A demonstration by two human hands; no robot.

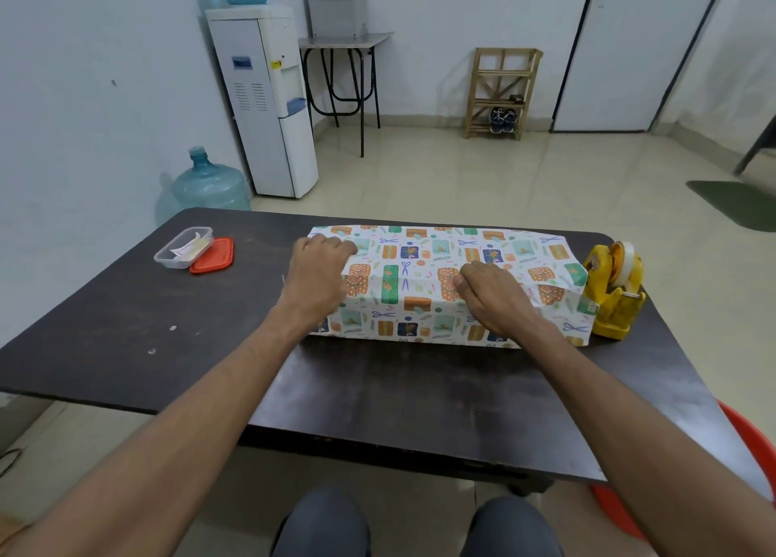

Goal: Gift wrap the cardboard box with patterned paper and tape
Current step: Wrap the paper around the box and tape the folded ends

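A long box covered in patterned paper (420,262) lies across the dark table (126,325); none of the cardboard shows. My left hand (319,275) rests on the paper at the box's left end, fingers curled down over it. My right hand (493,296) presses on the paper's top near the front edge, right of the middle, thumb and fingers pinched against a fold. The paper stands open and loose at the right end (575,292). A yellow tape dispenser (615,292) with a clear roll stands right beside that end.
A clear plastic container (182,248) with paper scraps and its red lid (212,256) sit at the table's far left. A water cooler (268,98), a water jug (208,185) and a wooden rack (499,92) stand on the floor behind. An orange stool (751,434) is at my right.
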